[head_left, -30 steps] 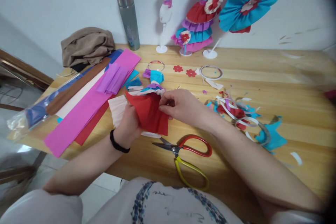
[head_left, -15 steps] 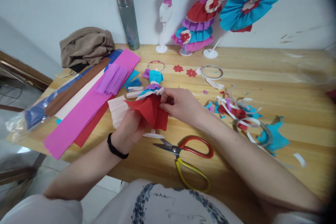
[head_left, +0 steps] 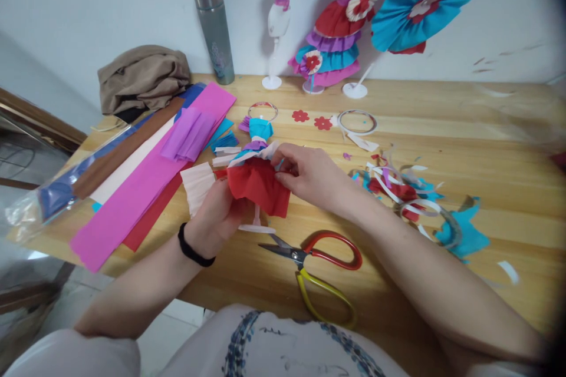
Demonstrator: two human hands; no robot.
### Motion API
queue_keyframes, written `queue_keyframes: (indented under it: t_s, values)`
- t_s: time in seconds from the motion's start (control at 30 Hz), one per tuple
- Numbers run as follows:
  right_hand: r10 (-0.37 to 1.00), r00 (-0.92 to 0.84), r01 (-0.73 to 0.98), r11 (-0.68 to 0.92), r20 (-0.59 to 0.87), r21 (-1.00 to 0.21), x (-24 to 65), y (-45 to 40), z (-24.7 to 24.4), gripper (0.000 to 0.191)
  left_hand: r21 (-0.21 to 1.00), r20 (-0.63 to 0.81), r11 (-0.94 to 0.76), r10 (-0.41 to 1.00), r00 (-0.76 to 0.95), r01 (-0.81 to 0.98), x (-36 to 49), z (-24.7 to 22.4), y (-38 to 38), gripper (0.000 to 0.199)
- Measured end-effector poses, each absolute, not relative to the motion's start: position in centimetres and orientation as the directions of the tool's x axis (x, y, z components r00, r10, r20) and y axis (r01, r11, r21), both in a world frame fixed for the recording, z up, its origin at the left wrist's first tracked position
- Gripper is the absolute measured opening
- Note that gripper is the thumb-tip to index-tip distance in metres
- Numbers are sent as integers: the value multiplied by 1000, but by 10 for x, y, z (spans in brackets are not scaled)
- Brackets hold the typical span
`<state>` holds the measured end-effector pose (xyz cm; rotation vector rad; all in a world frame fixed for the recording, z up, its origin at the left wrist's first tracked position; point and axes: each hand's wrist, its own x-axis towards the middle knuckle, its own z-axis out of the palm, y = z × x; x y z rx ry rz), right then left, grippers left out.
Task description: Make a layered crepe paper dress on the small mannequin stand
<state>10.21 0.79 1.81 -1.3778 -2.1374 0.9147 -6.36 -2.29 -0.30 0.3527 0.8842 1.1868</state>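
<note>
Between my hands stands a small mannequin (head_left: 260, 129) on a white base, dressed in blue, purple and white crepe paper. A red crepe paper skirt (head_left: 259, 185) hangs around its lower half. My left hand (head_left: 221, 209) is closed at the skirt's left side, its fingertips partly hidden behind the red paper. At the right side, my right hand (head_left: 305, 174) pinches the red paper's upper edge, just below the white ruffle. Scissors (head_left: 300, 256) with one red and one yellow handle lie slightly apart-bladed on the table in front of the stand.
Crepe paper sheets (head_left: 145, 188) lie stacked at left beside a brown cloth (head_left: 144, 79). A thermos (head_left: 212, 23) and several mannequins, including a bare white one (head_left: 283, 6), stand along the wall. Tape rolls (head_left: 357, 122), red paper flowers (head_left: 322, 123) and paper scraps (head_left: 464, 230) lie at right.
The red paper has spread and settled lower around the mannequin, exposing more of the stand below. My left hand has shifted slightly; my right hand stays at the skirt's right side.
</note>
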Motion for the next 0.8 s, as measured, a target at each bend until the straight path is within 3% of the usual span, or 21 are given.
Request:
queue_keyframes:
  t_s: [0.17, 0.3, 0.53, 0.8]
  values:
    - [910, -413, 585, 289, 28, -758, 102, 9, 15, 7, 651, -433, 364, 899, 68, -666, -60, 3, -22, 15]
    - [886, -457, 502, 333, 82, -798, 101, 8, 15, 12, 639, -439, 346, 898, 44, -687, -60, 2, -23, 22]
    - [813, -559, 493, 482, 161, -724, 101, 9, 14, 38, 697, -390, 304, 921, 13, -650, -57, 4, -28, 24]
    - [821, -560, 592, 490, 110, -640, 101, 9, 10, 44, 704, -409, 314, 912, -3, -637, -60, -5, -26, 10]
